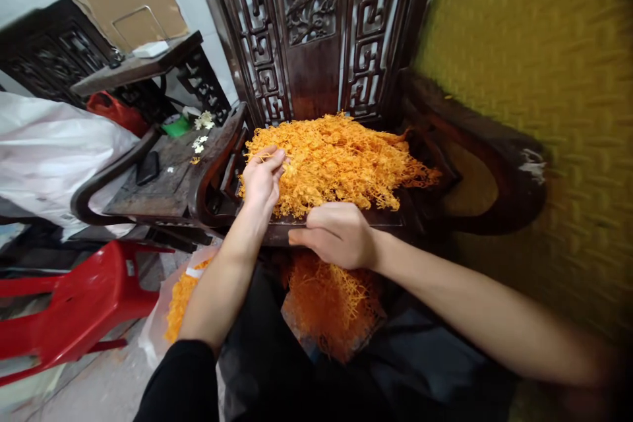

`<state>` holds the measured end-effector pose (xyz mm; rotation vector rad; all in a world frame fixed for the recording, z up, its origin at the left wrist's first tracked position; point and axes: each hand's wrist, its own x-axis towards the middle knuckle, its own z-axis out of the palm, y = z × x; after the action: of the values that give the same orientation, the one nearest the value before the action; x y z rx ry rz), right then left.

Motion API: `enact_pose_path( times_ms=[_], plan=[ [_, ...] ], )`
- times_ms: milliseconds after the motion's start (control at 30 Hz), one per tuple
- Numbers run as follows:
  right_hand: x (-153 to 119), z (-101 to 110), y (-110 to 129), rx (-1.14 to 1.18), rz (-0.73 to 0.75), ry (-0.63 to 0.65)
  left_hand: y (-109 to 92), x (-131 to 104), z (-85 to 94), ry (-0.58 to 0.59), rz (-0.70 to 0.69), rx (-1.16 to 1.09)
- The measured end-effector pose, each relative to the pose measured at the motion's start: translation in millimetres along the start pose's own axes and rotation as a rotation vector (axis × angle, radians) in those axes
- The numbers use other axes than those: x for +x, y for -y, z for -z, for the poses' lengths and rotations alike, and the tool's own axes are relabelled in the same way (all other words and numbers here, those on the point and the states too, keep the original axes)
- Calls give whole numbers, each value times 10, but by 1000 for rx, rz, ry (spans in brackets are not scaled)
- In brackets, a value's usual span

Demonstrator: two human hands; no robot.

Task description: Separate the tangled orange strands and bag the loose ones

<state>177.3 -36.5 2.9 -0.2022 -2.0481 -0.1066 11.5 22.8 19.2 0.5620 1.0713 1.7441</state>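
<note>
A wide heap of orange, finely branched pieces (341, 158), like plastic coral or flower stems, lies on the seat of a dark carved wooden chair (316, 92). My left hand (263, 178) is at the heap's left edge, thumb and fingers pinched on a thin orange strand (267, 156). My right hand (341, 234) is closed in a fist at the seat's front edge, its inside hidden from me. Right below that fist is a darker orange tangled bunch (331, 306); I cannot tell whether it hangs from the hand.
A plastic bag of orange pieces (180, 297) stands on the floor by my left arm, near a red plastic stool (93, 297). On the wooden side table (153, 191) are a dark phone-like object (148, 168), pale flowers (200, 143) and a green item (177, 125). Curved armrests (499, 158) flank the seat.
</note>
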Motion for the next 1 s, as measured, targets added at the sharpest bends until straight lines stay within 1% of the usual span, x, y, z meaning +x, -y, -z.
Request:
enact_pose_path(
  times_ms=[67,167,200,267,333,400,467,500,533,567,600,667,700,733,767,800,867,933,1000],
  plan=[
    [-23,33,-66,-107,-42,25,-45,-28,26,29,6,3],
    [-95,58,-333,-336,-159,91,-51,-211,5,80,34,1],
    [-116,57,-423,-389,-168,104,-35,-281,-17,93,51,-1],
    [-134,41,-533,-418,-107,97,13,-383,-72,114,88,-3],
    [-110,18,-499,-344,-2,46,56,-384,-115,123,99,-5],
    [-53,9,-328,-172,71,23,61,-271,-115,64,60,-34],
    [11,36,-119,35,89,83,10,-95,-58,-32,8,-63],
    [36,64,-44,122,53,127,-33,-12,-12,-52,0,-66],
    [52,100,-7,178,-43,151,-84,52,38,-37,9,-61],
    [60,141,-14,215,-201,133,-136,90,86,16,28,-49],
    [57,185,-64,254,-397,82,-184,102,128,91,48,-36],
    [31,274,-251,389,-824,-80,-259,55,182,240,80,-23],
    [10,313,-360,491,-988,-161,-284,11,192,290,85,-21],
    [-12,343,-458,603,-1105,-224,-301,-37,194,320,86,-18],
    [-33,364,-537,708,-1178,-263,-311,-82,190,341,87,-16],
    [-51,372,-591,790,-1217,-285,-318,-120,182,358,92,-17],
    [-78,355,-622,863,-1255,-279,-322,-168,164,393,111,-25],
    [-93,302,-587,826,-1279,-202,-317,-189,148,436,143,-36],
    [-99,232,-533,762,-1290,-84,-302,-200,132,473,175,-44]
  ],
)
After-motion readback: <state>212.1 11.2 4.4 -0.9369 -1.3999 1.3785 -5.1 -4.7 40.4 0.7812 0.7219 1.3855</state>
